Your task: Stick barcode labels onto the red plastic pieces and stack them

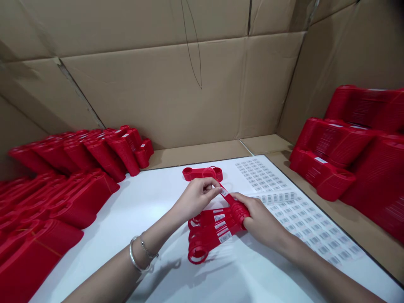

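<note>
Left grip (196, 198) pinches a barcode label (224, 192) against a red plastic handle (232, 203), right grip (261, 223) clasping its end at your 12 o'clock on the bench (132, 210) (smooth it flat, keeping the label square, before letting go).

Stacks of what look like moulded plastic handles (75, 206) lie along the left side of the table (94, 261), with barcode label sheets (315, 227) on its right. More stacks (328, 143) stand beyond its right edge on cardboard sheeting (356, 235).

A labelling workshop — cardboard-lined walls (158, 92), a white table (94, 235), stacked red plastic parts (331, 143), barcode sticker sheets (315, 235)
</note>
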### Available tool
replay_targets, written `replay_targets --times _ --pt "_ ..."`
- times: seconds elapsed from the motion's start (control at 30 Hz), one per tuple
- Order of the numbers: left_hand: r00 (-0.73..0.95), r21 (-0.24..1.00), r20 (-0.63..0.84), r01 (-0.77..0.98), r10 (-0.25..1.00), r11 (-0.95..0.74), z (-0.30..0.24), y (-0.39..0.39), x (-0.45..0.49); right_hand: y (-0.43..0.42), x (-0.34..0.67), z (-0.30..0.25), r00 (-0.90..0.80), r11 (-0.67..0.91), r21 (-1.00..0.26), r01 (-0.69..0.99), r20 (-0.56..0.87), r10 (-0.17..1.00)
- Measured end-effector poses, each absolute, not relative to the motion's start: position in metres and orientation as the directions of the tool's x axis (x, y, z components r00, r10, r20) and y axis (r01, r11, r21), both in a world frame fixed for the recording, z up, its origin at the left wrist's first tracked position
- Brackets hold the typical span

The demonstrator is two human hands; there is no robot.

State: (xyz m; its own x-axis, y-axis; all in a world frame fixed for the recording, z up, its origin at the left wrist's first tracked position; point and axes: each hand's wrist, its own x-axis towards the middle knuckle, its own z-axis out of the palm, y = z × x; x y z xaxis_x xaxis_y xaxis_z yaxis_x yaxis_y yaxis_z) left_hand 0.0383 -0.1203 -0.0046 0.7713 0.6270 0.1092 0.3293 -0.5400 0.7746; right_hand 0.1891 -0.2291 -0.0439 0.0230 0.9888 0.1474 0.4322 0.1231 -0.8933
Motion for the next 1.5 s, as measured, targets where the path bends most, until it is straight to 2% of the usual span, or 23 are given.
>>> replay_targets --times 0.43,0.8,0.9,1.07,1.13,1.2,1.3,1.4,1.5 --pt "0.778 0.741 0.084 0.37 0.623 -0.561 -0.008 -0.12 0.039 -0.23 0.188 -0.04 0.012 0.133 -0.894 0.428 0.153 0.988" --pt "0.741 0.683 0.168 0.388 0.65 -0.618 -0.006 -0.126 0.041 -0.23 0.186 -0.039 0.019 0.17 -0.907 0.384 0.192 0.981" --pt "0.724 0.564 0.25 0.431 0.643 -0.704 -0.009 -0.132 0.041 -0.231 0.186 -0.039 0.022 0.198 -0.912 0.358 0.22 0.975" --pt "0.734 0.194 0.4 0.517 0.549 -0.833 -0.02 -0.138 0.042 -0.233 0.186 -0.036 0.018 0.241 -0.883 0.404 0.271 0.962" --pt "0.71 0.114 0.435 0.566 0.553 -0.816 -0.022 -0.135 0.041 -0.234 0.184 -0.035 0.011 0.259 -0.874 0.411 0.289 0.957" --pt "0.646 0.114 0.488 0.619 0.587 -0.777 -0.022 -0.126 0.038 -0.235 0.181 -0.034 -0.016 0.281 -0.872 0.401 0.301 0.954" --pt "0.577 0.192 0.548 0.619 0.606 -0.762 -0.017 -0.112 0.032 -0.237 0.178 -0.033 -0.055 0.301 -0.882 0.363 0.303 0.952" --pt "0.643 0.251 0.531 0.503 0.552 -0.827 -0.014 -0.109 0.028 -0.238 0.178 -0.034 -0.052 0.29 -0.886 0.361 0.291 0.955" --pt "0.732 0.256 0.465 0.427 0.497 -0.868 -0.016 -0.115 0.028 -0.236 0.179 -0.037 -0.048 0.279 -0.884 0.375 0.282 0.958"
